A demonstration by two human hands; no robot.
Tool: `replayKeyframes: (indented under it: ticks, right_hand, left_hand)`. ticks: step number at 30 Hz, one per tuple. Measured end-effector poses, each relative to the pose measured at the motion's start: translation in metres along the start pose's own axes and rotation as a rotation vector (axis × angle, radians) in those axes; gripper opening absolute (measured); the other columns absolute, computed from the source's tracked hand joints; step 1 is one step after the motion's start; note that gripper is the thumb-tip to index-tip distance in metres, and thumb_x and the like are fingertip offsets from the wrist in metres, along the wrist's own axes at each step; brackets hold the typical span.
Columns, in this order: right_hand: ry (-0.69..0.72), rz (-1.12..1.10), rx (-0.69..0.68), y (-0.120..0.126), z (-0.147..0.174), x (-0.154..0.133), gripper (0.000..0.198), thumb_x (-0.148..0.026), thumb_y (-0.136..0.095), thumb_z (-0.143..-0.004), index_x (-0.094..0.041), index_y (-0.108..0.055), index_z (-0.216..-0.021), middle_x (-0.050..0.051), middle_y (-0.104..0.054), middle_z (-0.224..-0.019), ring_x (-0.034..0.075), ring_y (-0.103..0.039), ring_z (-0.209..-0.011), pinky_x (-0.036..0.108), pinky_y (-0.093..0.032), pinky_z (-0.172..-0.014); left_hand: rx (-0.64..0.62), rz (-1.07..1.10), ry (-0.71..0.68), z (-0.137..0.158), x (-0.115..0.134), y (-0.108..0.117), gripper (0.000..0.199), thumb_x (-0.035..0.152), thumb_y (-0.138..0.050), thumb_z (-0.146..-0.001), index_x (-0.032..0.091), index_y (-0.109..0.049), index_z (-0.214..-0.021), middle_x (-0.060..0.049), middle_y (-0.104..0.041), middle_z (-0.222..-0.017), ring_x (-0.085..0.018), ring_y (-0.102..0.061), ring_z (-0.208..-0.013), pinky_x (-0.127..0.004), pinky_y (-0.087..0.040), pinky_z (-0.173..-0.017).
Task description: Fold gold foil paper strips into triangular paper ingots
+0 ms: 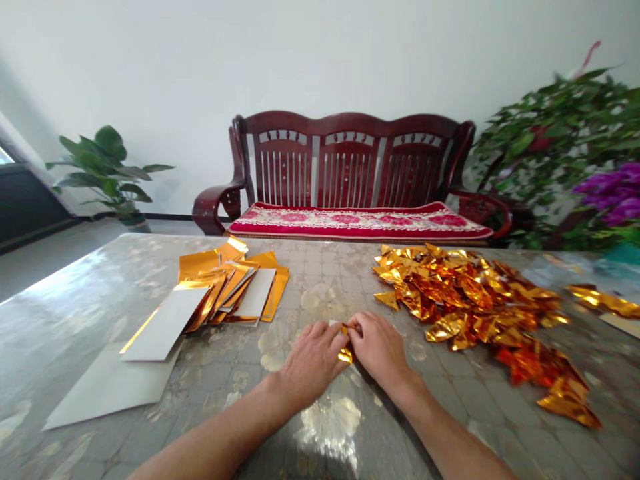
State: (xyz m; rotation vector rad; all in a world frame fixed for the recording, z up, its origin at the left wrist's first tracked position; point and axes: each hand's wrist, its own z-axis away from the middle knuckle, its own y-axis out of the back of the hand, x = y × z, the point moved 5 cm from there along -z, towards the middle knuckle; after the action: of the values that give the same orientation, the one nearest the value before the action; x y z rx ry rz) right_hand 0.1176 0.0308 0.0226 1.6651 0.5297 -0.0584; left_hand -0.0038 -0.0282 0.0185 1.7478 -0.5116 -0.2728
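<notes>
Between my hands, low over the middle of the table, is a small piece of gold foil paper [345,355], mostly hidden by the fingers. My left hand [313,355] presses on it from the left with its fingers together. From the right, my right hand [376,347] pinches its upper part, the fingertips of both hands nearly meeting. To the left lies a loose stack of gold foil paper sheets [200,263], some showing pale backs. A heap of folded gold foil pieces [450,287] spreads out on the right.
The table [230,427] has a shiny, flower-patterned cover. Pale sheets [115,390] lie at its left, and another gold piece [607,301] with clear plastic [560,267] at its right. Beyond stand a wooden bench [347,167] and potted plants [107,170].
</notes>
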Motion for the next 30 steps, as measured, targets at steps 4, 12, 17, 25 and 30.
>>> replayKeyframes:
  ticks: [4, 12, 17, 25, 30]
  right_hand:
    - [0.068, 0.014, 0.040, -0.0005, 0.0025, -0.0013, 0.014, -0.017, -0.056, -0.087, -0.024, -0.067, -0.082, 0.001, -0.069, -0.089, 0.018, -0.059, -0.087, 0.028, -0.035, -0.073]
    - [0.168, 0.005, 0.059, 0.0020, 0.0047, -0.0023, 0.016, -0.016, -0.058, -0.088, -0.025, -0.070, -0.082, 0.001, -0.067, -0.088, 0.018, -0.058, -0.090, 0.027, -0.035, -0.074]
    - [0.239, -0.010, 0.055, 0.0029, 0.0048, -0.0027, 0.018, -0.015, -0.058, -0.088, -0.025, -0.072, -0.083, 0.001, -0.067, -0.087, 0.018, -0.058, -0.090, 0.027, -0.036, -0.077]
    - [0.310, 0.019, 0.047, 0.0036, 0.0059, -0.0030, 0.022, -0.015, -0.056, -0.092, -0.025, -0.074, -0.087, 0.002, -0.064, -0.083, 0.017, -0.056, -0.087, 0.027, -0.036, -0.077]
    - [0.366, 0.074, 0.047, 0.0037, 0.0074, -0.0057, 0.020, -0.016, -0.057, -0.093, -0.024, -0.074, -0.085, 0.002, -0.063, -0.082, 0.017, -0.054, -0.085, 0.028, -0.036, -0.075]
  left_hand:
    - [-0.008, -0.007, 0.006, 0.0007, -0.0006, -0.0003, 0.032, 0.039, -0.055, -0.096, 0.025, -0.051, -0.125, -0.002, -0.059, -0.128, -0.024, -0.053, -0.107, -0.039, -0.044, -0.090]
    - [-0.023, -0.024, 0.039, 0.0008, -0.0009, 0.0007, 0.031, 0.041, -0.055, -0.096, 0.027, -0.053, -0.123, -0.002, -0.059, -0.128, -0.024, -0.053, -0.107, -0.039, -0.044, -0.090]
    - [-0.024, -0.045, 0.049, 0.0012, -0.0015, 0.0005, 0.032, 0.042, -0.056, -0.095, 0.028, -0.052, -0.124, -0.002, -0.059, -0.129, -0.024, -0.053, -0.107, -0.040, -0.045, -0.088]
    - [-0.027, -0.051, 0.048, 0.0012, -0.0013, 0.0012, 0.030, 0.041, -0.055, -0.096, 0.027, -0.053, -0.122, -0.003, -0.059, -0.129, -0.024, -0.053, -0.108, -0.040, -0.045, -0.088]
    - [-0.023, -0.054, 0.064, 0.0018, -0.0031, -0.0012, 0.033, 0.043, -0.056, -0.095, 0.028, -0.053, -0.124, -0.003, -0.056, -0.134, -0.025, -0.053, -0.110, -0.041, -0.045, -0.091]
